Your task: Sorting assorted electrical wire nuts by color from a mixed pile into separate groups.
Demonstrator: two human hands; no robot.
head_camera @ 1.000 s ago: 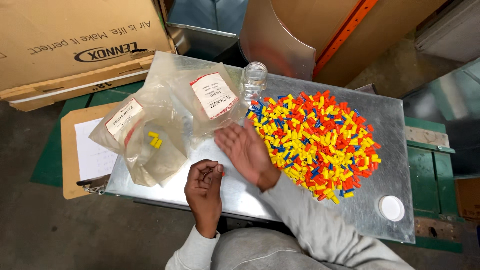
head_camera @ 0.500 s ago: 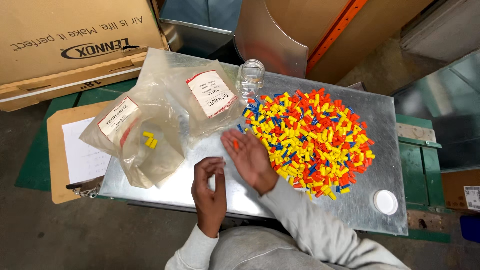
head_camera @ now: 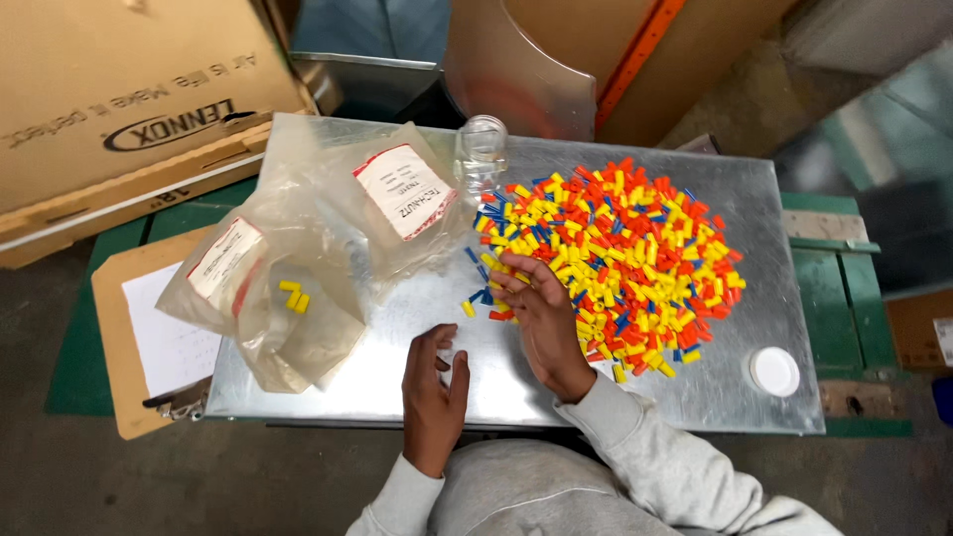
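Right at the fingertips of the right hand (head_camera: 544, 320) sits the pile of small plastic caps (head_camera: 620, 263), yellow, orange and blue, heaped thick just beyond and to the outer side of that hand. Fingers are spread and laid flat on the near edge of the heap, with a few loose caps (head_camera: 478, 301) strayed out just past the fingertips on the inner side. The left hand (head_camera: 434, 382) rests close beside it, nearer the body, fingers loosely curled; whether it grips anything, I cannot tell.

Everything lies on a metal sheet (head_camera: 635, 397). Beyond the left hand, two clear plastic bags (head_camera: 328, 238) with white labels sprawl over the sheet; one bag holds a few yellow caps (head_camera: 291, 296). Just past the right fingertips, touching the pile's far inner corner, stands a clear empty jar (head_camera: 480, 154), and its white lid (head_camera: 774, 370) lies well off to the outer side of the right hand, near the sheet's front edge. Bare metal lies between the hands and that lid. Off the sheet beside the bags, a clipboard (head_camera: 124, 328) with paper, and a cardboard box (head_camera: 119, 89) further away.
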